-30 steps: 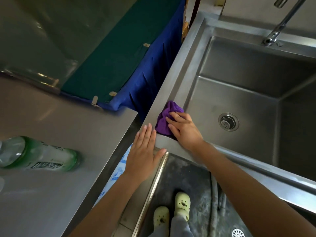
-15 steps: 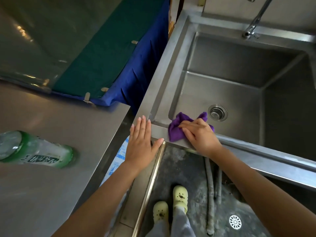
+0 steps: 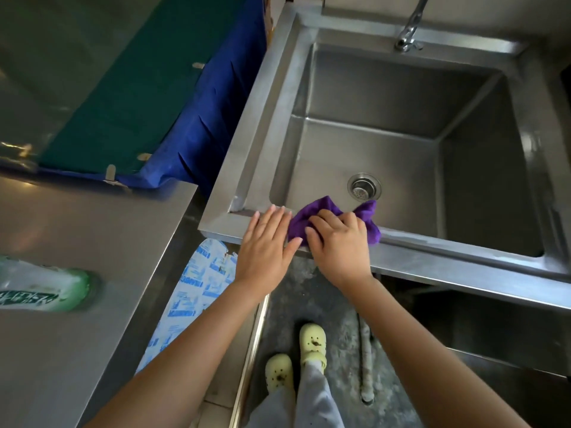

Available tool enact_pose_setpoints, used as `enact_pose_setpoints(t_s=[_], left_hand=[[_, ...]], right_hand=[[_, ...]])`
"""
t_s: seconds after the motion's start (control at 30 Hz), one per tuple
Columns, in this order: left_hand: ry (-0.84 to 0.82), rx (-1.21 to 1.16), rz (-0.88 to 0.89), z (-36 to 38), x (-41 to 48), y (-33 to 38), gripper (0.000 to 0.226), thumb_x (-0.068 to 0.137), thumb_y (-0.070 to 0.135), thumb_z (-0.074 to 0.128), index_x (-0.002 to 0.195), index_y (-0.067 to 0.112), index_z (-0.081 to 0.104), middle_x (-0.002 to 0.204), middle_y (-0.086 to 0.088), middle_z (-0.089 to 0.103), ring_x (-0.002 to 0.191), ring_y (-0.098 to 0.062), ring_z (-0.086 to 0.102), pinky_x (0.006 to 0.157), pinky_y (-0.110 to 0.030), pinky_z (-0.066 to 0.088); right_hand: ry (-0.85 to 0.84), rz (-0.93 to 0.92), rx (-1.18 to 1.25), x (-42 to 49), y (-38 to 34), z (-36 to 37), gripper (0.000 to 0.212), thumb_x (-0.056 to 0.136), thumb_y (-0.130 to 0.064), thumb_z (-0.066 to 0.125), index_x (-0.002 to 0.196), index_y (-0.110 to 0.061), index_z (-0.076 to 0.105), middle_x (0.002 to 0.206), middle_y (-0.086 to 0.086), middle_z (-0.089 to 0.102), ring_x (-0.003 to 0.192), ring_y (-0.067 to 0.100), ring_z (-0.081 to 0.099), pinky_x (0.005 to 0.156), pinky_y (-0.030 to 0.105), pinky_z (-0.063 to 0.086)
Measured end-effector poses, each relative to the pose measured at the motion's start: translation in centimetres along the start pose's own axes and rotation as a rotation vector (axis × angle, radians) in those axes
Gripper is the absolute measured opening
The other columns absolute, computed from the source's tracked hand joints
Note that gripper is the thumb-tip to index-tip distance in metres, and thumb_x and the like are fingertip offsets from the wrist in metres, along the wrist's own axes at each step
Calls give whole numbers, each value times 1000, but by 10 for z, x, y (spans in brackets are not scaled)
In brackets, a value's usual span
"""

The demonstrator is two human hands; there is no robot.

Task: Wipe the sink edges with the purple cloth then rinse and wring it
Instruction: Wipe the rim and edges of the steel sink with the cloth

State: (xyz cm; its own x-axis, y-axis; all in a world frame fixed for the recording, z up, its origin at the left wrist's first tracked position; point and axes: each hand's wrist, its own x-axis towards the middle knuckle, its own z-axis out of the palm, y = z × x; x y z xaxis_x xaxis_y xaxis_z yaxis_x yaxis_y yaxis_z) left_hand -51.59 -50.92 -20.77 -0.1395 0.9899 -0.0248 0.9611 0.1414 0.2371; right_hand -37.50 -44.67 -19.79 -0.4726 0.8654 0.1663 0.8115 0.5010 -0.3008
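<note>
The purple cloth [image 3: 366,213] lies bunched on the front edge of the steel sink [image 3: 448,257], near its left corner. My right hand [image 3: 338,242] lies on top of the cloth, fingers bent over it, pressing it against the rim. Flat on the same rim just to the left rests my left hand [image 3: 265,245], fingers straight, its thumb touching the cloth. Part of the cloth hangs over the inner edge towards the basin. The drain [image 3: 364,186] sits in the basin floor just behind the cloth.
A tap [image 3: 409,26] stands at the back rim of the sink. A steel counter [image 3: 92,242] on the left carries a lying green-labelled bottle [image 3: 43,291]. Blue and green fabric [image 3: 185,103] hangs beyond it. My feet in pale clogs [image 3: 312,341] stand on the floor below.
My right hand has slid the cloth from the left corner rightwards along the front rim. My left hand has shifted right along the rim to sit beside the cloth.
</note>
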Motion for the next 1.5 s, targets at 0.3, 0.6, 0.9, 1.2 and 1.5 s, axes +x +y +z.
enact_pose_setpoints(t_s=[0.3,0.6,0.9,1.2,1.5], left_hand=[[114,-97,-9,2,3,2,69,96,51,9,127,9,54,132,-6,57,126,-21,47,116,-35,16],[64,-122,-53,-3,9,15,58,93,43,19,129,12,53,133,-4,56,127,-20,45,117,-40,13],[25,-119,42,-15,7,-1,53,94,39,24,122,11,59,128,-6,60,121,-22,52,110,-32,26],[160,-40,-328,-22,-17,-64,72,88,48,13,144,6,28,155,-14,21,145,-24,15,117,-33,3],[135,16,-328,-6,-19,-66,67,92,43,8,146,3,14,156,-15,10,142,-19,-4,117,-35,2]], right_hand=[[44,47,-33,-21,40,-12,32,90,-35,45,105,-17,67,106,0,70,82,27,54,83,38,43],[52,49,36,-19,37,-15,31,87,-31,46,99,-15,69,99,1,71,79,29,54,82,41,43],[-24,-60,-20,-2,24,-7,33,86,-34,46,98,-15,70,96,5,70,76,32,55,72,40,45],[-74,6,253,59,-47,-1,31,88,-24,56,119,-20,60,111,8,64,104,32,52,87,44,40],[-351,-271,210,90,-73,27,34,93,-22,46,125,-30,56,115,-1,55,105,26,43,87,37,33]])
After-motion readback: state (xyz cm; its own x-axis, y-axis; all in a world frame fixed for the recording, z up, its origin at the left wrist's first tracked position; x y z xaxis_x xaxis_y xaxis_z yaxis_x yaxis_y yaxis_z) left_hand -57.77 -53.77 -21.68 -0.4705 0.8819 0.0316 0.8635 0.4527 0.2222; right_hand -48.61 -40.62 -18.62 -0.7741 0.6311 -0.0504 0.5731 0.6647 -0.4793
